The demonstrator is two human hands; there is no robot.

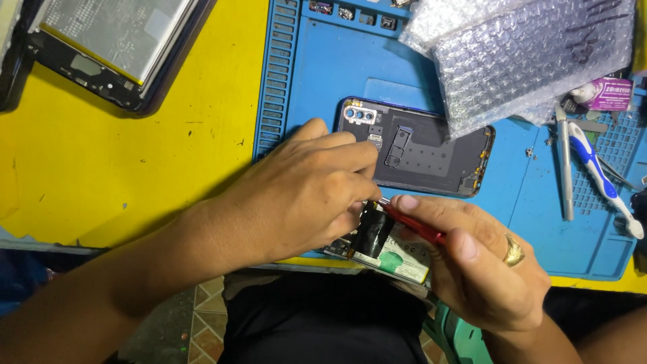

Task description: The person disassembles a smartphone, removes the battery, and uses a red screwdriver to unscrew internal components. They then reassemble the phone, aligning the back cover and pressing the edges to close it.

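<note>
- The left hand (303,192) curls its fingers together around the near end of an opened phone (381,246), pinning it at the front edge of the blue work mat (323,74).
- The right hand (482,266), a gold ring on one finger, has thumb and forefinger clamped on a red-handled tool (414,226) whose tip goes in under the left fingers.
- The phone lies between the two hands, inside up: a black strip and a white and green battery label show.
- The phone's back cover (418,152) is already off and lies on the mat just beyond the hands, inner side up, camera window at its left end.
- What the tool tip touches is hidden; it is probably a screw or connector near the battery.
- As far as it shows, opening is done, inner work is under way, and closing is left.
- Bubble wrap (519,54) overlaps the cover's far corner; a toothbrush (600,175) lies to the right; another opened device (111,47) rests on the yellow table (135,168).
</note>
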